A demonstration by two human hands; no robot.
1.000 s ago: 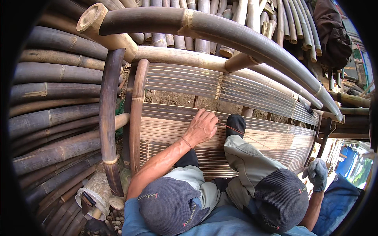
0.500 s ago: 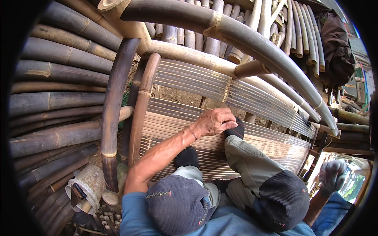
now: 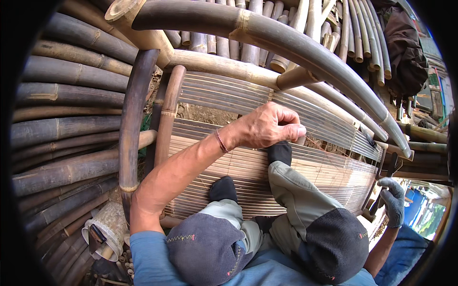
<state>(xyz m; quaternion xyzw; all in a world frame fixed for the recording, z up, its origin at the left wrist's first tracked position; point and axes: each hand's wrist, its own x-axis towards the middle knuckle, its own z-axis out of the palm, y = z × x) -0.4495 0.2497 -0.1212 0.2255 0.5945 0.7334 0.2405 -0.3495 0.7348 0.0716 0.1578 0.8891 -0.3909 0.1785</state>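
Note:
My bare left hand (image 3: 267, 126), with a braided cord on its wrist, is raised over the slatted bamboo bench seat (image 3: 200, 148). Its fingers are curled and the thumb presses against them; whatever they might pinch is hidden. Below it, one of my dark-shod feet (image 3: 279, 153) stands on the slats, the other foot (image 3: 223, 189) further left. At the far right, my right hand (image 3: 394, 202) wears a grey glove. Its fingers are bent and spread apart beside a dark, narrow upright piece (image 3: 392, 164) at the bench's end; I see no firm hold.
A thick curved bamboo rail (image 3: 296, 40) arches over the bench back. Dark bamboo poles (image 3: 71, 97) are stacked at left, and cut lengths (image 3: 253, 52) lie behind. A dirty white bucket (image 3: 107, 226) stands at lower left. Brown cloth (image 3: 405, 52) hangs at upper right.
My left hand has risen off the foot area and moved slightly right. The gloved right hand has moved forward and left toward the bench's end, its fingers now spread.

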